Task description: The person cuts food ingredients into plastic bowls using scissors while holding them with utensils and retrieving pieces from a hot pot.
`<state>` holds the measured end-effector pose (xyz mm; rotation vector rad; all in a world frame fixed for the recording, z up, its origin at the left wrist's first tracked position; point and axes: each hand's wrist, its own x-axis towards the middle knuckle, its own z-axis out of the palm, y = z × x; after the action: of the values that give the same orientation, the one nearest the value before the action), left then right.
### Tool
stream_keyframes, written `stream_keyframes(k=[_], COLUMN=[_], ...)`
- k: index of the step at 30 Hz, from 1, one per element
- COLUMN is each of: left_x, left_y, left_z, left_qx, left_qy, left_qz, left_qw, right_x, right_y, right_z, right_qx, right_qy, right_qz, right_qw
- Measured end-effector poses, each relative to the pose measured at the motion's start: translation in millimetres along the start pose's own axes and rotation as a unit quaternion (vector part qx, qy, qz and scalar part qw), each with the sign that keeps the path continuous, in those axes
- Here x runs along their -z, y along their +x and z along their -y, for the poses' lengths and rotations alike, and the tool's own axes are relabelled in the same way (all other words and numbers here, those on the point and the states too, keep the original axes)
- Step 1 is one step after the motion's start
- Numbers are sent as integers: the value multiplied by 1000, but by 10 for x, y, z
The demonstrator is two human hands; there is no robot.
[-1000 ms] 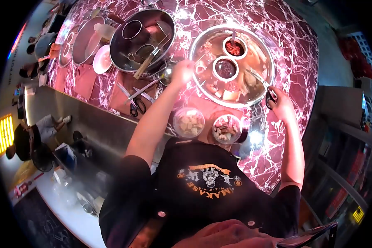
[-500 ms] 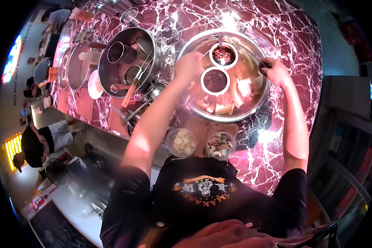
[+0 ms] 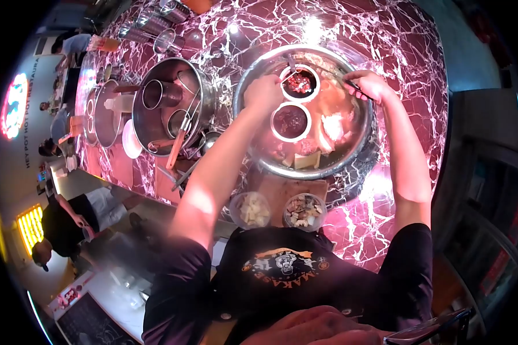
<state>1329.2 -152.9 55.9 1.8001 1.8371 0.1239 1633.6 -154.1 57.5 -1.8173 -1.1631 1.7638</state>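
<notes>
A wide round metal pan (image 3: 360, 138) holds broth, meat pieces and two white-rimmed bowls. The upper bowl (image 3: 300, 82) has red chopped contents, with a spoon in it; the lower bowl (image 3: 290, 122) has dark contents. My left hand (image 3: 263, 94) is closed over the pan's left side, beside the bowls; what its fingers grip is too small to make out. At the pan's upper right, my right hand (image 3: 367, 84) is wrapped round the black handles of scissors (image 3: 357, 89).
Left of the pan stands a deep metal pot (image 3: 204, 86) with ladles and a wooden-handled tool. Two clear tubs, one of pale cubes (image 3: 252, 209) and one of mixed pieces (image 3: 304, 211), sit near my apron. Metal cups (image 3: 151, 22) stand at the far left; a person (image 3: 69, 218) is beyond the counter.
My right hand has moved up and left along the pan's rim with the scissors. My left hand has come in over the pan, near the upper bowl. The camera view has shifted.
</notes>
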Motion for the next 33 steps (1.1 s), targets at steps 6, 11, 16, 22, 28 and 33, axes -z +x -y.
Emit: stream_keyframes(k=[6,11,16,22,28,33], left_x=[-70,-150,-244,-204,-345,-599], left_y=[-53,-10,41,-39,204,118], left_z=[-34,-225,-347,-393,-513,-176], left_qx=[-10,-25,-75,-94,-106,-63], left_qy=[33,98,159,207,171,-3], left_qz=[-30,-21,-37,-35,-30,-104], left_qw=[999,995,984,973,979,993], right_x=[-1,-34,14,-16,-52,16], right_y=[80,64,169,98,190,35], right_z=[-105,-45,-89,5,-33,-120], right_qx=[29,30,36,35,35,41], right_qy=[40,73,61,82,97,19], right_qz=[22,14,25,27,19,12], right_qw=[999,997,997,996,994,999])
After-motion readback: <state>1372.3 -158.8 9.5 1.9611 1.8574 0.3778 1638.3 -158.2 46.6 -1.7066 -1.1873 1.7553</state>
